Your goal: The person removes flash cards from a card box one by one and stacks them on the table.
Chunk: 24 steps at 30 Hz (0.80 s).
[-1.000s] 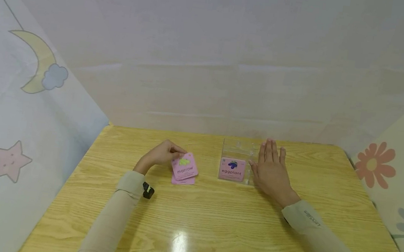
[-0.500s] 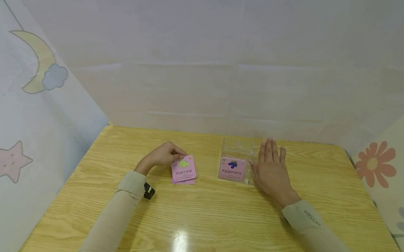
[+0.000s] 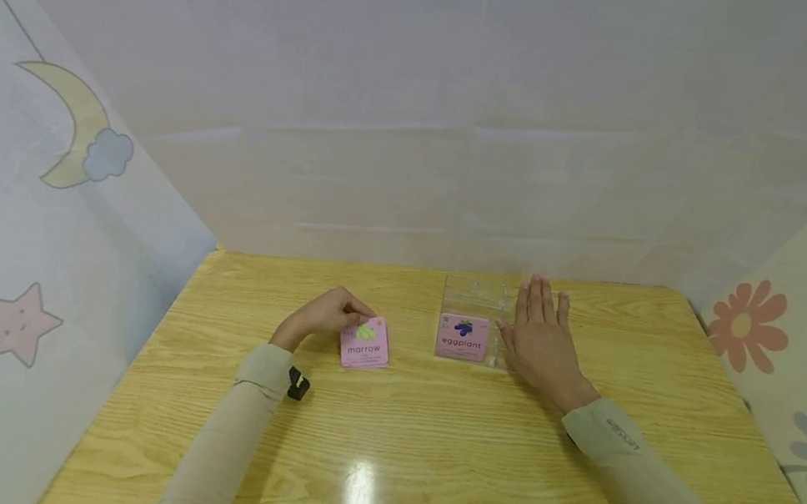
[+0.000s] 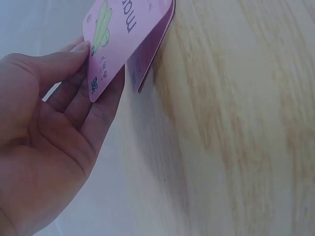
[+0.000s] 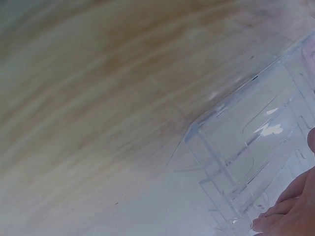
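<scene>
My left hand pinches the top left corner of a pink "marrow" card between thumb and fingers. In the left wrist view this card is tilted, its near edge lifted over another pink card beneath. To the right, a clear plastic box lies on the table with a pink "eggplant" card in its near part. My right hand lies with straight fingers along the box's right side, thumb at its edge. The right wrist view shows the box's transparent wall and some fingertips.
The wooden table runs back to a pale cloth wall. Printed cloth panels stand on both sides, with a moon and star at left and flowers at right. A small black device sits at the left cuff.
The marrow card has turned slightly and moved a little toward me, so it now covers the pink card beneath in the head view. My right hand and the box stay put.
</scene>
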{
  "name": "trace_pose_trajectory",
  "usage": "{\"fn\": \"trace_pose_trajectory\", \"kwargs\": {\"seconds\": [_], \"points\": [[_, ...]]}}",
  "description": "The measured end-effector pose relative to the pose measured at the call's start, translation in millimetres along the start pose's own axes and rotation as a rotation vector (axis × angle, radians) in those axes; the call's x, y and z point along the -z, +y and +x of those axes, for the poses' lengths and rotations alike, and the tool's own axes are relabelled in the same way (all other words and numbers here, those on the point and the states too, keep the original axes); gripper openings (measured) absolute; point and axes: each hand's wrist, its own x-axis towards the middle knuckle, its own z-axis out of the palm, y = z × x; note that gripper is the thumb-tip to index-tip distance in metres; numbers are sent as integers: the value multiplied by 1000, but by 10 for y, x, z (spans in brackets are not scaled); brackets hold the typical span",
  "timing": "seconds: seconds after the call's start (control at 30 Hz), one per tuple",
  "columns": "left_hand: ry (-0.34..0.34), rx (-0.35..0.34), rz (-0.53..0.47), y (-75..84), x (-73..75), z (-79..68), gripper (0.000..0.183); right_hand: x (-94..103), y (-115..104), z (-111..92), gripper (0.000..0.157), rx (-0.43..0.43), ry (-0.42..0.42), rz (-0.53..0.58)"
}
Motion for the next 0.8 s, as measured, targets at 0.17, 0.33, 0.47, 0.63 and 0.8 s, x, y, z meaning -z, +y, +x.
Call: {"fn": "trace_pose_trajectory", "kwargs": {"seconds": [0.17, 0.33, 0.47, 0.63, 0.8], "points": [[2, 6, -4, -27, -31, 6, 33, -1, 0, -3, 79, -4, -10, 0], [5, 8, -26, -53, -50, 13, 33, 5, 2, 1, 78, -12, -28, 13], [10, 14, -31, -47, -58, 7, 32, 2, 4, 8, 78, -11, -27, 12], [29, 18, -6, -53, -77, 0, 29, -3, 6, 12, 78, -10, -30, 17], [52, 3, 20, -61, -122, -5, 26, -1, 6, 8, 79, -15, -43, 13]]}}
